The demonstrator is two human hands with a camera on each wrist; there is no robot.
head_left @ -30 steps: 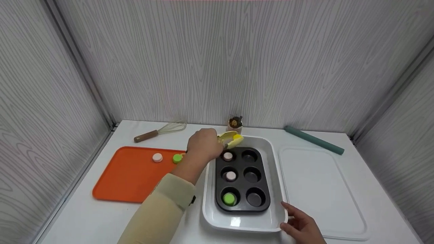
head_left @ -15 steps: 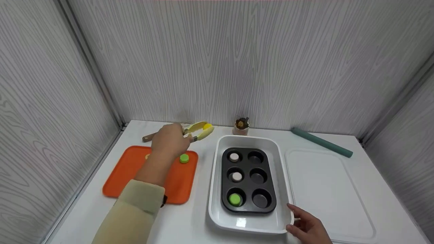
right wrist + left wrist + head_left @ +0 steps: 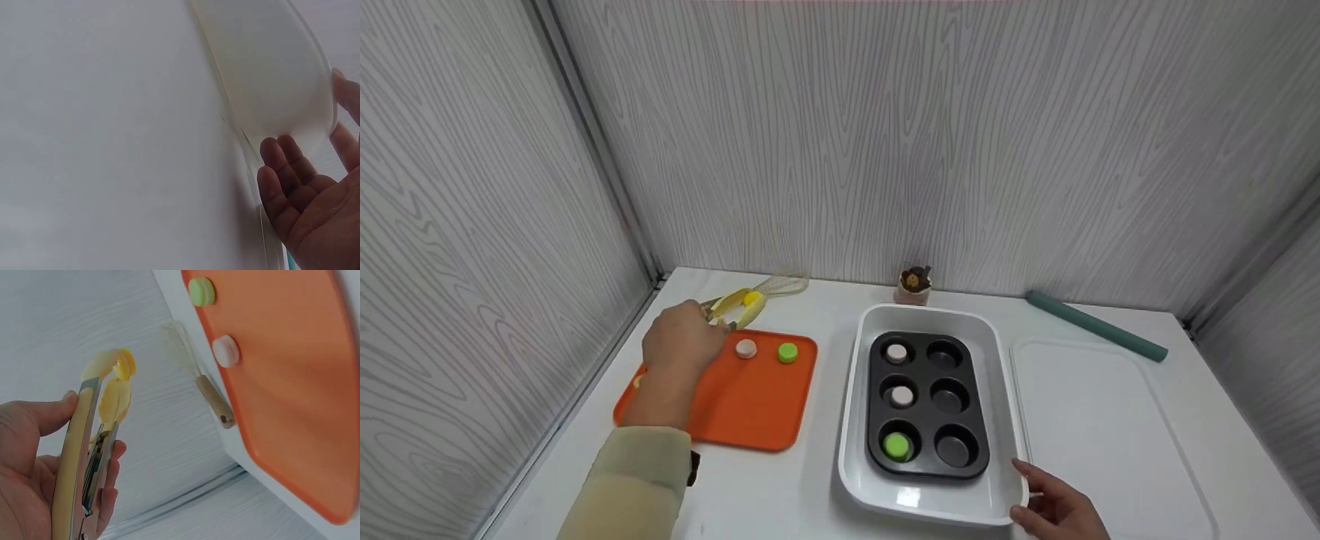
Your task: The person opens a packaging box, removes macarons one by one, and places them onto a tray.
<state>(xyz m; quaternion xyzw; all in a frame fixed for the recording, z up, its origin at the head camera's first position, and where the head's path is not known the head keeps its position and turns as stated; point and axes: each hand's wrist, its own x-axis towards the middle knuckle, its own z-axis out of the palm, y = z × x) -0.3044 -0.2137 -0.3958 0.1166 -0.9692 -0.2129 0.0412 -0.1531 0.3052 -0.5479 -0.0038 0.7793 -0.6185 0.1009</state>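
Observation:
My left hand (image 3: 684, 343) grips yellow tongs (image 3: 736, 305) above the far left corner of an orange tray (image 3: 750, 416). The tong tips (image 3: 115, 377) stand close together with nothing between them. On the tray, just right of the hand, lie a pale pink disc (image 3: 745, 349) and a green disc (image 3: 787, 352). A black muffin tin (image 3: 928, 461) sits inside a white baking dish (image 3: 855, 427); its left cups hold two pale pink discs (image 3: 896, 351) and a green one (image 3: 895, 446). My right hand (image 3: 1054, 506) rests with relaxed fingers against the dish's near right corner (image 3: 264, 73).
A whisk (image 3: 780, 285) lies behind the orange tray by the back wall. A small decorated cup (image 3: 913, 283) stands behind the dish. A teal rod (image 3: 1095, 326) and a flat white lid (image 3: 1110, 435) lie at the right. Grey walls close in the left, back and right.
My left hand carried the tongs leftward from the muffin tin's far left cup to over the orange tray. The right hand stayed at the dish's corner.

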